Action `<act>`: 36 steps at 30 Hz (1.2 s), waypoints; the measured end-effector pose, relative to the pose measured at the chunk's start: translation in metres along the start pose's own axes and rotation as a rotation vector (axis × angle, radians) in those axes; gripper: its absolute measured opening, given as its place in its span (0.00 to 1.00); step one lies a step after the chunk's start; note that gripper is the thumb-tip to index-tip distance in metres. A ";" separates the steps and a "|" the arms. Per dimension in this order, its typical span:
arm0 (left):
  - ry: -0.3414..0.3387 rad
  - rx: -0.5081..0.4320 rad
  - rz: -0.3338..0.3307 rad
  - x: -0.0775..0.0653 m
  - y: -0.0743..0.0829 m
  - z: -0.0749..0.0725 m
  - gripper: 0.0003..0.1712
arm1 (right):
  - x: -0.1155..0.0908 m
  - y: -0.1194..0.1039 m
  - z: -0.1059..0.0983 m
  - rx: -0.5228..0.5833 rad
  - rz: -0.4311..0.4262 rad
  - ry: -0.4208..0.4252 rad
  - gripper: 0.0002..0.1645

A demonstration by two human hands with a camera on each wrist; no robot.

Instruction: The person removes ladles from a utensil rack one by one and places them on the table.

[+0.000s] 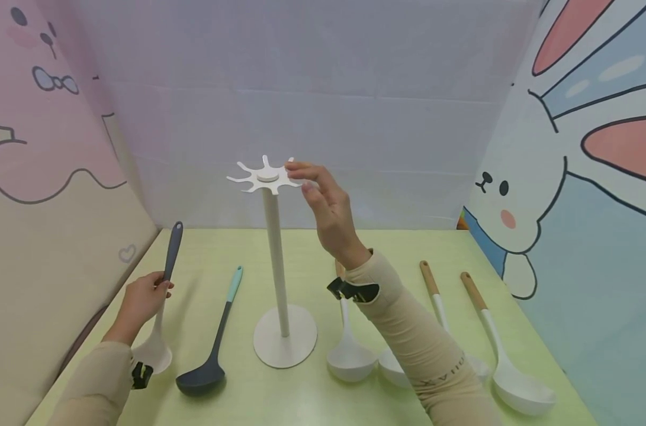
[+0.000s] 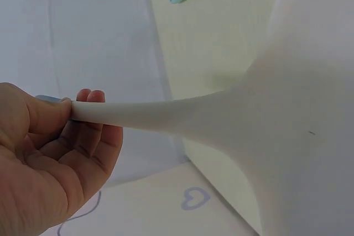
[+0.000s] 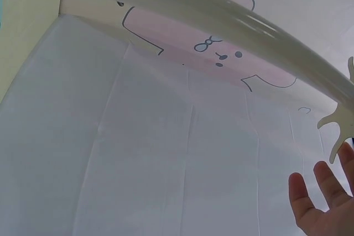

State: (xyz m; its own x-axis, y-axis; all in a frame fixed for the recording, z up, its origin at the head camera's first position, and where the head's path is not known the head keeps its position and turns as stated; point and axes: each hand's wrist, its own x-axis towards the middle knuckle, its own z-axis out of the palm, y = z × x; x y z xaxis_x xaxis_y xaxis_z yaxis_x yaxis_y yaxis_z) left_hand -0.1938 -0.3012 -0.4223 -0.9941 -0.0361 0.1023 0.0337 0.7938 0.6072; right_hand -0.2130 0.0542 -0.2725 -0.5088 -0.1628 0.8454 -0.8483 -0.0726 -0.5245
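A ladle with a dark grey-blue handle [image 1: 173,248] and a white bowl [image 2: 293,131] stands tilted at the left, its handle up. My left hand [image 1: 143,300] grips it where handle and white shaft meet, thumb against fingers. In the middle rises a white stand [image 1: 276,254] with a round base and a ring of hooks on top. My right hand [image 1: 330,213] is raised at the right side of those hooks, fingers extended, fingertips right at the hook tips. In the right wrist view, the fingers [image 3: 298,194] spread just below a hook.
Between the left hand and the stand lies a dark ladle [image 1: 211,370] with a mint handle tip. Several white ladles with wooden handles lie on the right, one at the far right [image 1: 522,387], some partly behind my right forearm. Fabric walls [image 1: 323,118] enclose the table's back and sides.
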 end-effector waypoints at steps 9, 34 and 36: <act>-0.106 -0.010 -0.067 0.010 -0.022 0.008 0.19 | 0.000 -0.001 0.001 -0.021 0.028 -0.003 0.22; -0.218 -0.054 -0.158 0.015 -0.046 0.022 0.14 | -0.001 -0.002 -0.003 -0.049 0.020 -0.008 0.22; -0.222 -0.063 -0.165 0.016 -0.049 0.024 0.14 | -0.001 -0.003 -0.003 -0.050 0.019 -0.007 0.22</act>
State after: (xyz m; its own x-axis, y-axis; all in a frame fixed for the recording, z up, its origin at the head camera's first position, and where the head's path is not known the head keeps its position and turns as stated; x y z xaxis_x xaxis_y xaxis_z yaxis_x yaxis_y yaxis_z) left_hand -0.2139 -0.3260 -0.4695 -0.9847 -0.0227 -0.1728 -0.1313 0.7487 0.6497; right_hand -0.2107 0.0574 -0.2715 -0.5236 -0.1708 0.8346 -0.8450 -0.0206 -0.5344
